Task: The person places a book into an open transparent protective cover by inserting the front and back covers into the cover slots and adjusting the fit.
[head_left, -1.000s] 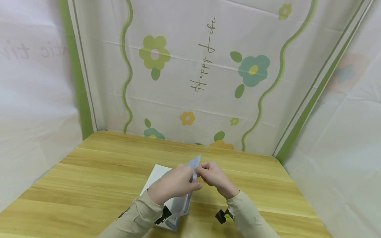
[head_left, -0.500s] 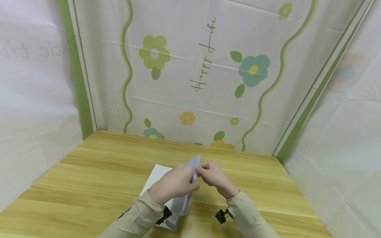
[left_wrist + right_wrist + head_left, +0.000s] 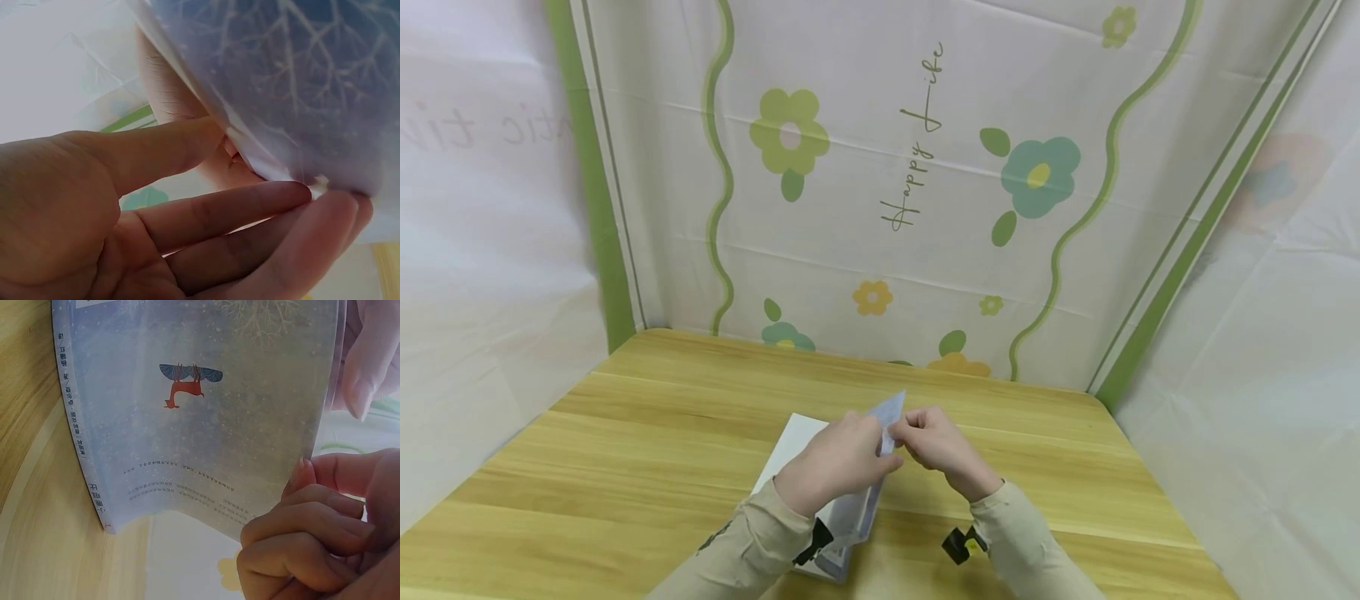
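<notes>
A picture book (image 3: 789,443) lies on the table, its white page showing at the left. Its bluish back cover (image 3: 206,431) is raised; the right wrist view shows a red deer, snow dots and a printed spine. A glossy clear layer appears to lie over the cover. My left hand (image 3: 835,467) holds the raised cover between thumb and fingers near its far part; the fingers are partly hidden in the head view. My right hand (image 3: 942,446) pinches the cover's outer edge with thumb and forefinger, the other fingers curled in. Both hands are close together at that edge.
The wooden table (image 3: 625,467) spreads around the book. A white curtain (image 3: 850,183) with printed flowers hangs behind it, with more sheets at both sides. A black wrist-camera mount (image 3: 957,546) sits by the right sleeve (image 3: 1030,542).
My left hand and thumb have shifted slightly left and away from the body along the cover. The right hand stays almost still, pinching the edge.
</notes>
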{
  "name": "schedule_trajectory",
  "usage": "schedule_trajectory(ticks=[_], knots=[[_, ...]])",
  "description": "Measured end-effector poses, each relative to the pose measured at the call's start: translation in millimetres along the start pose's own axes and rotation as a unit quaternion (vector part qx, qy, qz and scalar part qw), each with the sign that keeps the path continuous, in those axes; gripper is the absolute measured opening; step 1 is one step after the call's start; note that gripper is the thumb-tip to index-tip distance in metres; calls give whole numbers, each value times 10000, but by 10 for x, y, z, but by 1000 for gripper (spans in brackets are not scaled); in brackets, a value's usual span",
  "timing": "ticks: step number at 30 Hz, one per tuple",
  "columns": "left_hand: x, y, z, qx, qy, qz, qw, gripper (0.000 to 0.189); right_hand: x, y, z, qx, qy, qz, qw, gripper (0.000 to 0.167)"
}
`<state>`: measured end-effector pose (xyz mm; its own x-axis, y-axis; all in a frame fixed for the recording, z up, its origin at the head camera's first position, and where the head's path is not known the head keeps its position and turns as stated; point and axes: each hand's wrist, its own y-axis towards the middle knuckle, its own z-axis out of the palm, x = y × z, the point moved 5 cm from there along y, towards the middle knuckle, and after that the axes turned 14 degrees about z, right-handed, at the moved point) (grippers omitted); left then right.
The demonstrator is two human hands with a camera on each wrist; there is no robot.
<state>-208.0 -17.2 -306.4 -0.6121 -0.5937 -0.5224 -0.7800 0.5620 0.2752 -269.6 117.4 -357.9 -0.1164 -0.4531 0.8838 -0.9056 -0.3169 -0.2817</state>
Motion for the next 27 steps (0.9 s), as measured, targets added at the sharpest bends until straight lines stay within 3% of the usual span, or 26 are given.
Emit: schedule_trajectory(ticks=[8,27], knots=[[17,-9,-2,-98,121,-167,9997,54,9,-11,16,112,-74,-76,9999,33],[32,-13,9,159,293,-402,9986,56,-4,1,33,138,-157,-64,9998,35]])
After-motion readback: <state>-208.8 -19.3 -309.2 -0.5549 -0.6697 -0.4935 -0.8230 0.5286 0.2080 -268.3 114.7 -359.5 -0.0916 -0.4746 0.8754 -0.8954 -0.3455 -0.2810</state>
